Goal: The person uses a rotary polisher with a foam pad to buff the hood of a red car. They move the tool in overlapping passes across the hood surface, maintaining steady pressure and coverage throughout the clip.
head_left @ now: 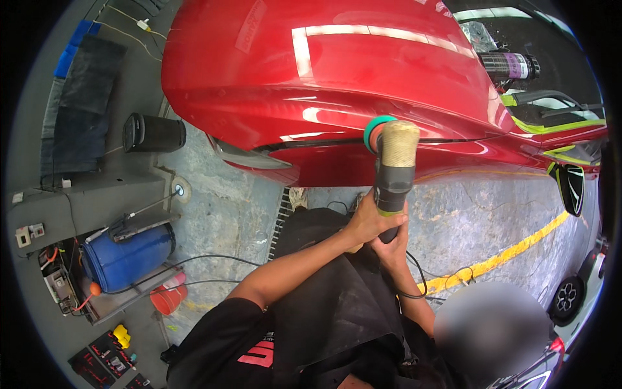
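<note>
Both my hands grip the grey handle of a power polisher (pixel 392 181). My left hand (pixel 367 223) wraps the handle from the left. My right hand (pixel 392 250) holds it just below, by the power cord. The polisher's head is wrapped in tan cloth, and its green and orange pad (pixel 372 133) presses on the side of a glossy red car (pixel 337 71), just above a dark panel gap. A black apron covers my lap below the hands.
On the car's upper right stand a dark bottle (pixel 512 65) and yellow-green masking tape (pixel 560 126). To the left are a black bin (pixel 154 133), a blue drum (pixel 126 259) on a cart, a red bucket (pixel 167 299) and floor cables. A yellow line (pixel 499 259) crosses the concrete.
</note>
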`<state>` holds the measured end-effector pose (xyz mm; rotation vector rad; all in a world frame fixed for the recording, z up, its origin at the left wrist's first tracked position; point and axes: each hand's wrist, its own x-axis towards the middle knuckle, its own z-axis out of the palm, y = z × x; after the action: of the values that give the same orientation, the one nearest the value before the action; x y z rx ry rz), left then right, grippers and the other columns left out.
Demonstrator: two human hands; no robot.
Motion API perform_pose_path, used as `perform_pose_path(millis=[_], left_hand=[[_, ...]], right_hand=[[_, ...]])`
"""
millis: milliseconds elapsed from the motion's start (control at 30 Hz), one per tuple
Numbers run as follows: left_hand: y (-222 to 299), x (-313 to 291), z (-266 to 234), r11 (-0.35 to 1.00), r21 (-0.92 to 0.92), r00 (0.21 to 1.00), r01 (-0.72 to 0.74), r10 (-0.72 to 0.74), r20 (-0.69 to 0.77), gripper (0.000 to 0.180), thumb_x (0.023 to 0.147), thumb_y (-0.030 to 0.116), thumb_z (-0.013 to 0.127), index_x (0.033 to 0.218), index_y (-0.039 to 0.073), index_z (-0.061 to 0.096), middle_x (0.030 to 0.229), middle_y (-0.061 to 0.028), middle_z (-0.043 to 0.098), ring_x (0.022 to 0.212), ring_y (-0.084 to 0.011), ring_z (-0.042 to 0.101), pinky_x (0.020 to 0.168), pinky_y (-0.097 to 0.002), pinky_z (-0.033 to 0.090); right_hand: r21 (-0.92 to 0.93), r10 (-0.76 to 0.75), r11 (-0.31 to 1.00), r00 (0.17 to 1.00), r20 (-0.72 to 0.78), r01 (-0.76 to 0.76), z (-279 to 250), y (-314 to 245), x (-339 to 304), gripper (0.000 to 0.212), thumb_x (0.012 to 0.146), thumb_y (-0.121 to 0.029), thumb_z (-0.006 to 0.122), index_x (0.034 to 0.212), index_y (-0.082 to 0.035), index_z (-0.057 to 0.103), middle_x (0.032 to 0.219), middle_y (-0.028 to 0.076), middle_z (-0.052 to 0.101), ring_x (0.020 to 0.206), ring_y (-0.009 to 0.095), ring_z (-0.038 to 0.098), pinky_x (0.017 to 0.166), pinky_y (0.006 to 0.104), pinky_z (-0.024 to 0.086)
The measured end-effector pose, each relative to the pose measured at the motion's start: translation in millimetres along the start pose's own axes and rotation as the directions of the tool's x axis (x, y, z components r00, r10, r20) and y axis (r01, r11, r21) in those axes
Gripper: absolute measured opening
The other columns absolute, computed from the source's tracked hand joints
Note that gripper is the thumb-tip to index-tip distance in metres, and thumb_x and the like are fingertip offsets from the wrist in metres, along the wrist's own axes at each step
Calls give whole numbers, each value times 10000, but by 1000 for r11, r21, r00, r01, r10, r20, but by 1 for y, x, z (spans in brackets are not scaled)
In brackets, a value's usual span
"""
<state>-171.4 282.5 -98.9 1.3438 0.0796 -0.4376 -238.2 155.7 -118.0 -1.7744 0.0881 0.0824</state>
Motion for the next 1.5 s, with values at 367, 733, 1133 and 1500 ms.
perform_pose_path(millis=[367,733,1133,1500], left_hand=[[4,-27,-76,999,49,1000,-7,8,-13,512,836,336,880,1188,24,678,1082,-85,721,992,-174,686,915,-365,559],[14,-58,-191,992,-124,995,-24,12,-100,395,853,272,849,1121,43,670,1024,-53,687,926,-134,662,841,-334,549],[16,-31,-104,994,-93,998,-52,49,-33,470,864,298,860,1193,35,650,1100,-44,678,1009,-139,645,909,-342,532],[0,1,17,999,-9,998,51,-51,-27,574,847,282,887,1267,14,600,1140,-101,689,1036,-188,665,950,-361,542]], right_hand=[[31,31,999,991,127,-35,62,-4,0,1137,786,-132,866,1696,-49,190,1499,249,582,1380,326,600,1135,428,485],[12,-18,1000,962,272,15,169,-45,18,1133,787,-118,864,1708,-98,204,1554,271,535,1437,403,550,1156,443,467],[4,-25,1000,985,169,25,89,-22,15,1127,790,-129,855,1699,-64,193,1489,246,599,1366,335,618,1138,430,488],[43,17,999,990,143,-24,-36,-14,14,1102,796,-110,821,1701,-56,194,1528,225,551,1390,301,579,1162,420,459]])
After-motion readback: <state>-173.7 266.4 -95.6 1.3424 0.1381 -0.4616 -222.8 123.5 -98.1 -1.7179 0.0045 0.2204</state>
